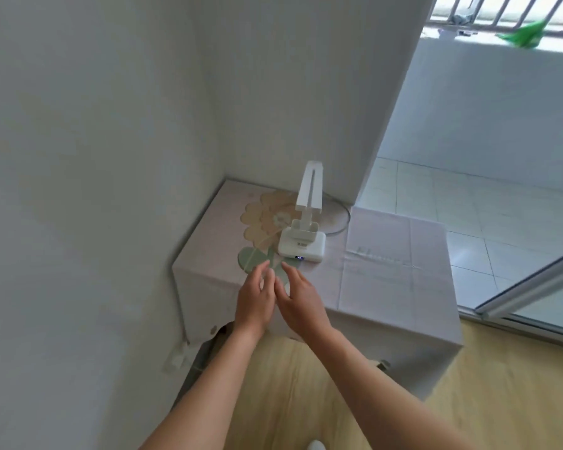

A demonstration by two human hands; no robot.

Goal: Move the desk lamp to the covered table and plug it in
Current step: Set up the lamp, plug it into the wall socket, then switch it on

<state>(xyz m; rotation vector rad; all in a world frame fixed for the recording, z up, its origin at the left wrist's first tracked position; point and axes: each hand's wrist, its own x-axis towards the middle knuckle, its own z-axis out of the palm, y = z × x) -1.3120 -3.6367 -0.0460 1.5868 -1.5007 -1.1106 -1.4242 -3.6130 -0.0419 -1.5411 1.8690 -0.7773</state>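
Lamp: white desk lamp (302,240) upright on the covered table (387,280).
My left hand (255,297): fingers loose, empty.
My right hand (301,302): fingers spread, empty, near the lamp's base.

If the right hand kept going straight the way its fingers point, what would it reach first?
Most likely the white rectangular base of the desk lamp. The right hand hovers open over the flower-print tablecloth, fingers aimed up the frame toward the base's front edge, with nothing visible between. Its height above the cloth is unclear.

You see a smooth white plastic lamp (302,235) on the table's (393,287) matt, creased cloth; beyond lie glossy floor tiles (468,222) and pale wood-look flooring (306,384).
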